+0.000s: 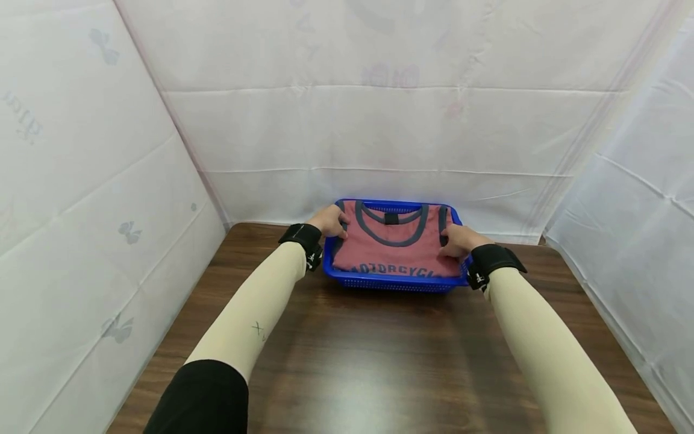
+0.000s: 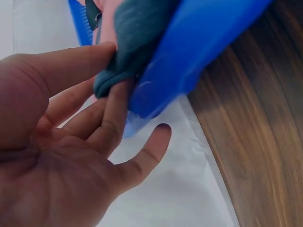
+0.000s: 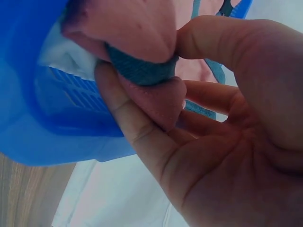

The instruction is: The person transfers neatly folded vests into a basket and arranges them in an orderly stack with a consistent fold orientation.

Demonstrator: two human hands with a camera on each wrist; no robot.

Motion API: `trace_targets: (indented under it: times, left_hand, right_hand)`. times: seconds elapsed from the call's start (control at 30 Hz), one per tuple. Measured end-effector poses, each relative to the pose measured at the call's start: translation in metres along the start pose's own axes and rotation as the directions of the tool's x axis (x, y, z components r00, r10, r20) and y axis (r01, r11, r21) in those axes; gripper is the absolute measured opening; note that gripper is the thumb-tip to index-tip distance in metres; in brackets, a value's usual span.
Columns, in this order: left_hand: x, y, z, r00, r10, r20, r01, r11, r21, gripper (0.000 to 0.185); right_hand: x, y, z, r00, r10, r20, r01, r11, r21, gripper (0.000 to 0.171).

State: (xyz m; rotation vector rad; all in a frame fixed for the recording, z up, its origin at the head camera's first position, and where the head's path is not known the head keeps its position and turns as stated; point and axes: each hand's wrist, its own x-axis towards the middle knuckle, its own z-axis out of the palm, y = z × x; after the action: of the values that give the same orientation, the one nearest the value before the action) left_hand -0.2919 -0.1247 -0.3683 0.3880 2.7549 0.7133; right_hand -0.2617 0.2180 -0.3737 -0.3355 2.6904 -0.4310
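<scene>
A folded pink T-shirt [image 1: 387,244] with dark grey-blue trim and printed lettering lies in a blue plastic basket [image 1: 401,282]. At the shirt's left edge my left hand [image 1: 328,222] pinches the trimmed fabric between thumb and fingers; the left wrist view shows the grey-blue trim [image 2: 137,38] there, with the little finger held away. My right hand [image 1: 462,240] pinches the opposite edge, and the right wrist view shows the pink folds [image 3: 151,94] between thumb and fingers. White cloth [image 3: 71,54] shows under the shirt inside the basket.
The basket stands at the far side of a dark brown wooden table [image 1: 358,355], close to a white sheet [image 1: 379,132] hung behind it. More white sheets hang on the left [image 1: 97,199] and right [image 1: 640,199]. Both wrists wear black straps.
</scene>
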Motion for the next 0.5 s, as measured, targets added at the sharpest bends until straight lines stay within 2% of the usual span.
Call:
trace_targets:
  times: [0.13,0.3,0.4,0.5]
  left_hand:
    - [0.001,0.004,-0.003,1.0,0.006,0.003,-0.006,1.0,0.023,0.041]
    - [0.0,0.005,-0.004,0.998,-0.002,-0.067,0.004,1.0,0.026,0.029]
    - [-0.004,0.005,-0.004,0.995,-0.004,-0.098,0.009,0.999,0.053,0.026]
    - [-0.011,0.004,-0.007,0.991,0.03,-0.13,-0.019,0.996,0.085,0.028]
  right_hand:
    - [-0.003,0.0,-0.003,1.0,-0.022,-0.011,0.022,1.0,0.021,0.06]
    - [-0.008,-0.001,-0.007,0.993,-0.084,-0.076,0.081,0.996,-0.048,0.047]
    - [-0.014,-0.001,-0.012,0.992,-0.081,-0.1,0.081,0.997,-0.009,0.049]
    - [-0.019,0.003,-0.017,0.984,-0.097,-0.149,0.101,0.995,0.021,0.048]
